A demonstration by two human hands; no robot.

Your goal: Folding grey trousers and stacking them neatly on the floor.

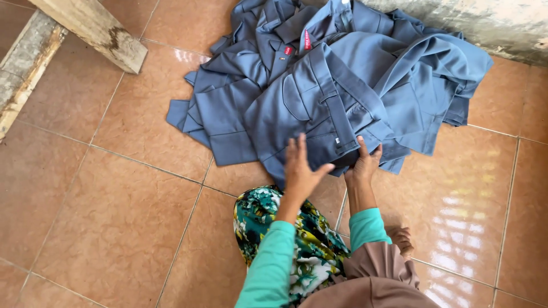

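Shiny orange floor tiles [114, 228] covered the room. Nearest was a person in teal sleeves and a flowered skirt [297, 239]. Their left hand [299, 168] was spread wide and flat, holding nothing, just over the near edge of a pile of blue-grey clothes [337, 85]. Their right hand [365, 162] pinched that near edge. Farther left lay a wooden plank [94, 28].

We note blue-grey trousers [319, 114] spread flat atop a rumpled clothes pile [240, 97], waistband end toward 6 o'clock.
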